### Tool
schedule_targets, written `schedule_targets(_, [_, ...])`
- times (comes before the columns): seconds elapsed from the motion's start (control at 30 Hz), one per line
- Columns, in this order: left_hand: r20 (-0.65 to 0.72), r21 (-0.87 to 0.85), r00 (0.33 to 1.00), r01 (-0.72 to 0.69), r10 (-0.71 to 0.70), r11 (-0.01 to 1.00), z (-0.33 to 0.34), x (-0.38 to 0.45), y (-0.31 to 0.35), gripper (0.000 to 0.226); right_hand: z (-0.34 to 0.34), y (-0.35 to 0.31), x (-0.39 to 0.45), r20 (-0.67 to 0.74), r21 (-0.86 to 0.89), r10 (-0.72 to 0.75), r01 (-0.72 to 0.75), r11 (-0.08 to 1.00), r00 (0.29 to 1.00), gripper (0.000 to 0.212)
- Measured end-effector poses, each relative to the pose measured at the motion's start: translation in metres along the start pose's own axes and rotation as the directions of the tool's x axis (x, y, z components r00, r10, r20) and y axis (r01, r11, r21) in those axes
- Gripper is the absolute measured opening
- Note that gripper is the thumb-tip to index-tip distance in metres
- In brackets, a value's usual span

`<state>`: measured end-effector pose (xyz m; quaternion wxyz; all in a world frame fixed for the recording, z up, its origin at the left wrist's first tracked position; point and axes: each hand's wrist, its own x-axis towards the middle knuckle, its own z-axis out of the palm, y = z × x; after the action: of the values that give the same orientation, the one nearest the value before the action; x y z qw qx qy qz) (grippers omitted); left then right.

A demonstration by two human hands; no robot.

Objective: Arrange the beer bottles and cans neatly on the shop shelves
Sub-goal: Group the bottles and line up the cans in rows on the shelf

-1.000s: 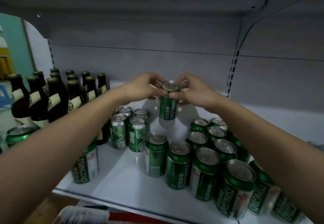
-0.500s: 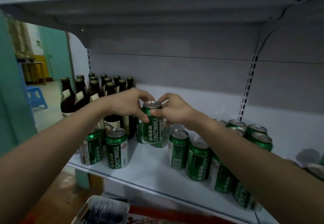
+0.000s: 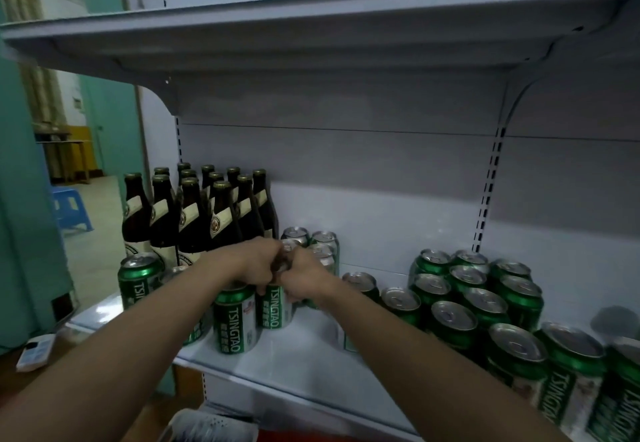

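Both hands clamp one Tsingtao can [image 3: 275, 306] by top rim: left hand [image 3: 258, 261] and right hand [image 3: 304, 277] curled over lid, can on shelf [image 3: 311, 351] beside front can [image 3: 237, 320]. Brown bottles [image 3: 204, 213] grouped back-left; can cluster [image 3: 485, 306] right looks unsorted. Forearms reach forward, converging.

The can [image 3: 275, 306] under the grip of both hands is green with white lettering running down its side, and the can just beside it [image 3: 237, 322] shows the same green with white letters and a white panel. Right of the grip the cluster of cans [image 3: 485, 306] is green with silver tops. Behind the grip to the left, the bottles [image 3: 207, 213] are dark brown with cream labels and gold-toned caps. The shelf [image 3: 304, 358] is pale grey-white. Far left, a stool [image 3: 71, 208] is blue against a teal wall [image 3: 20, 199].
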<state>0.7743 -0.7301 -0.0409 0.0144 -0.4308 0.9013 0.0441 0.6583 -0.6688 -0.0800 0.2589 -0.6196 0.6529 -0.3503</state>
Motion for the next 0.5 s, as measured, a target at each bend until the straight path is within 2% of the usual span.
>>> schedule_targets(0.1, [0.056,0.011,0.998,-0.003,0.002,1.0,-0.01,-0.002,0.006,0.047,-0.014,-0.008,0.0,0.06,-0.093,-0.074,0.079,0.993,0.995,0.014])
schedule_targets(0.17, [-0.005,-0.012,0.998,-0.065,0.065,0.998,-0.023,-0.005,0.017,0.035,-0.041,-0.02,-0.004,0.025,-0.205,-0.133,0.135,0.969,0.991,0.019])
schedule_targets(0.23, [-0.119,-0.074,0.983,-0.147,0.138,0.986,-0.035,-0.008,0.034,0.041,-0.077,-0.031,-0.014,-0.062,-0.232,-0.158,0.139,0.963,0.986,0.022])
schedule_targets(0.3, [-0.169,-0.174,0.968,-0.214,0.185,0.961,-0.037,-0.008,0.053,0.052,-0.112,-0.031,-0.028,-0.08,-0.215,-0.156,0.136,0.967,0.984,0.017])
schedule_targets(0.4, [-0.093,-0.288,0.961,-0.278,0.262,0.916,-0.028,-0.004,0.079,0.063,-0.15,-0.019,-0.049,0.029,-0.299,-0.073,0.078,0.951,0.997,0.018])
schedule_targets(0.5, [-0.039,-0.215,0.952,-0.306,0.305,0.927,-0.016,0.003,0.097,0.071,-0.158,-0.001,-0.058,0.148,-0.513,0.048,0.035,0.858,0.988,0.031])
